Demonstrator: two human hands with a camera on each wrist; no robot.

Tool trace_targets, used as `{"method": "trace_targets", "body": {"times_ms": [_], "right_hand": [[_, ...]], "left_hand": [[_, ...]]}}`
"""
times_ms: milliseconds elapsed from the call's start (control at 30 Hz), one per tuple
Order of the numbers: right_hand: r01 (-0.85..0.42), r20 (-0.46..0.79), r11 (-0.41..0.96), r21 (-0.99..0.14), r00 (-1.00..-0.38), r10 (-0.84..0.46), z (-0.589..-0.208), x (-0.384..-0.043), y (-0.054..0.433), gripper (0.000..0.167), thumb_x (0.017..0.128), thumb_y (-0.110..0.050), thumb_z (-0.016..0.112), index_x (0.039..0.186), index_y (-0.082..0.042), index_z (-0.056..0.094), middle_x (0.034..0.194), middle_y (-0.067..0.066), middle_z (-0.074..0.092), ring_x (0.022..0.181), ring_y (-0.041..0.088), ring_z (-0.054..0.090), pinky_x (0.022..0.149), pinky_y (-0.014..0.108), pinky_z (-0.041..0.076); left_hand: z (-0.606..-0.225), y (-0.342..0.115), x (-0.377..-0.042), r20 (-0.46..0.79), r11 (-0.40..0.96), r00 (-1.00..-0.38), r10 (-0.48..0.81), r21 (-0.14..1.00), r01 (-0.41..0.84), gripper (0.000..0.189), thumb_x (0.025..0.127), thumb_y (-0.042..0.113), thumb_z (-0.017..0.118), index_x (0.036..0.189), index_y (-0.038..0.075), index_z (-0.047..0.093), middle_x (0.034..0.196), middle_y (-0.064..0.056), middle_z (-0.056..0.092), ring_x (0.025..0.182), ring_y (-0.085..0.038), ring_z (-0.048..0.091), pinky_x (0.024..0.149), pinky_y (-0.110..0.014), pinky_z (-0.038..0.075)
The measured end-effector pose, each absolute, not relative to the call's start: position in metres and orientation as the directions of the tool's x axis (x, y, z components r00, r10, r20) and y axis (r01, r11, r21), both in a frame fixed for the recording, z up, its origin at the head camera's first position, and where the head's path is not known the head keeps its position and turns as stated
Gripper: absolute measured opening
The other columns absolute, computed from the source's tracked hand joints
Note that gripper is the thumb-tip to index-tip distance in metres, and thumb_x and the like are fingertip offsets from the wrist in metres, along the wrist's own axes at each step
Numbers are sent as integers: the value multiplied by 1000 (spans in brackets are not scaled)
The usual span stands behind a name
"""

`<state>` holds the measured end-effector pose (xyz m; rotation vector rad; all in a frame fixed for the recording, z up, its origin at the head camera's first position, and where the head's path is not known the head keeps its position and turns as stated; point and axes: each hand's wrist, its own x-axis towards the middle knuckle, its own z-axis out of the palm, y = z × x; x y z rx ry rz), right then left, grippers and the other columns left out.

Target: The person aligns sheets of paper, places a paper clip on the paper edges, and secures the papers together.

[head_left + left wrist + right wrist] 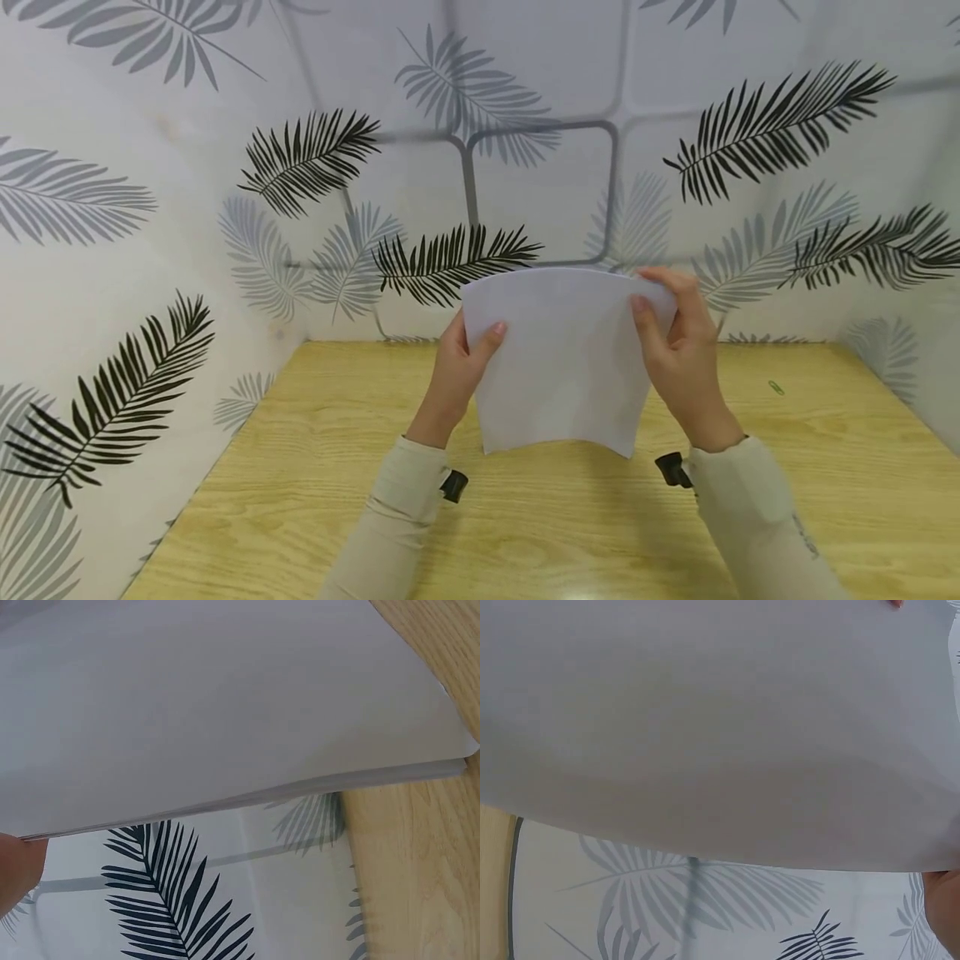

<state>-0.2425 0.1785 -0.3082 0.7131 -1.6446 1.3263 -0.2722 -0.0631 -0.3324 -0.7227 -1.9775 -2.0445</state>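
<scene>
Both hands hold up a thin stack of white paper (562, 367), bowed along its top and bottom edges. On its left edge, my left hand (455, 371) pinches the stack, thumb in front and the other fingers hidden behind. Near the upper right corner, my right hand (682, 358) grips it with the thumb on the front and fingers over the edge. In the left wrist view, the paper (225, 705) shows several layered sheets along its edge. The paper (705, 750) fills most of the right wrist view. A green paper clip (776, 387) lies on the table to the right.
A wood-grain table (300, 500) spreads beneath the hands. Behind it and to both sides stand pale walls (187, 275) patterned with grey and black leaves. Black wrist devices (453, 486) sit at both sleeve cuffs.
</scene>
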Motion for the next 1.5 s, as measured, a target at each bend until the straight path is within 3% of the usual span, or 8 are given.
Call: {"method": "trace_targets", "body": {"times_ms": [133, 300, 467, 567, 767, 833, 1067, 1500], "right_hand": [[-791, 811, 184, -584, -576, 98, -314, -240, 180, 42, 96, 2, 52, 136, -2, 39, 108, 3, 53, 87, 13, 55, 71, 19, 45], [-643, 667, 192, -741, -739, 98, -331, -243, 184, 25, 98, -10, 55, 121, 0, 51, 102, -1, 60, 84, 11, 62, 69, 22, 52], [-534, 553, 178, -827, -829, 80, -350, -248, 188, 26, 98, -13, 56, 115, 7, 56, 93, -8, 66, 79, 10, 68, 64, 29, 56], [-493, 510, 186, -850, -858, 53, -356, -250, 189, 29, 98, -15, 58, 113, 10, 58, 93, -5, 68, 78, 11, 68, 64, 33, 56], [-465, 492, 274, -842, -870, 38, -358, -250, 190, 32, 97, -20, 59, 107, 11, 62, 99, 22, 67, 78, 11, 68, 64, 34, 56], [-467, 496, 282, -838, -868, 37, -356, -250, 189, 32, 97, -19, 59, 107, 11, 61, 100, 24, 66, 78, 11, 68, 64, 34, 56], [-407, 439, 263, -875, -895, 75, -345, -244, 187, 35, 96, -23, 62, 106, 11, 62, 96, 15, 68, 75, 9, 68, 63, 32, 56], [-111, 122, 188, -976, -991, 52, -330, -235, 188, 57, 91, -35, 67, 122, 11, 54, 90, -6, 68, 78, 8, 65, 71, 31, 53]], "left_hand": [[-337, -63, -272, 413, -50, -893, 179, 910, 411, 33, 96, 17, 58, 125, 2, 52, 106, -14, 61, 88, -17, 61, 75, -35, 52], [-347, -62, -275, 291, -19, -937, 193, 956, 293, 33, 95, 21, 60, 121, 1, 56, 109, -17, 65, 92, -23, 65, 79, -39, 53], [-354, -58, -277, 254, 25, -948, 193, 964, 263, 32, 94, 22, 64, 115, -1, 59, 107, -18, 67, 93, -25, 67, 80, -41, 53], [-355, -55, -277, 268, 23, -944, 195, 961, 277, 30, 94, 19, 64, 113, -3, 60, 107, -20, 67, 93, -26, 67, 80, -41, 53], [-355, -53, -278, 331, 48, -924, 190, 937, 346, 27, 95, 19, 62, 103, -7, 62, 100, -22, 69, 89, -29, 68, 77, -40, 54], [-354, -53, -279, 340, 58, -923, 182, 933, 355, 27, 95, 19, 63, 98, -7, 63, 96, -21, 69, 86, -28, 69, 75, -39, 54], [-347, -55, -275, 336, 71, -921, 196, 932, 355, 27, 95, 19, 63, 94, -8, 63, 92, -20, 69, 80, -24, 69, 71, -38, 55], [-337, -62, -264, 97, 45, -963, 252, 993, 112, 33, 94, 24, 65, 112, -2, 58, 97, -14, 68, 81, -19, 67, 74, -39, 55]]}}
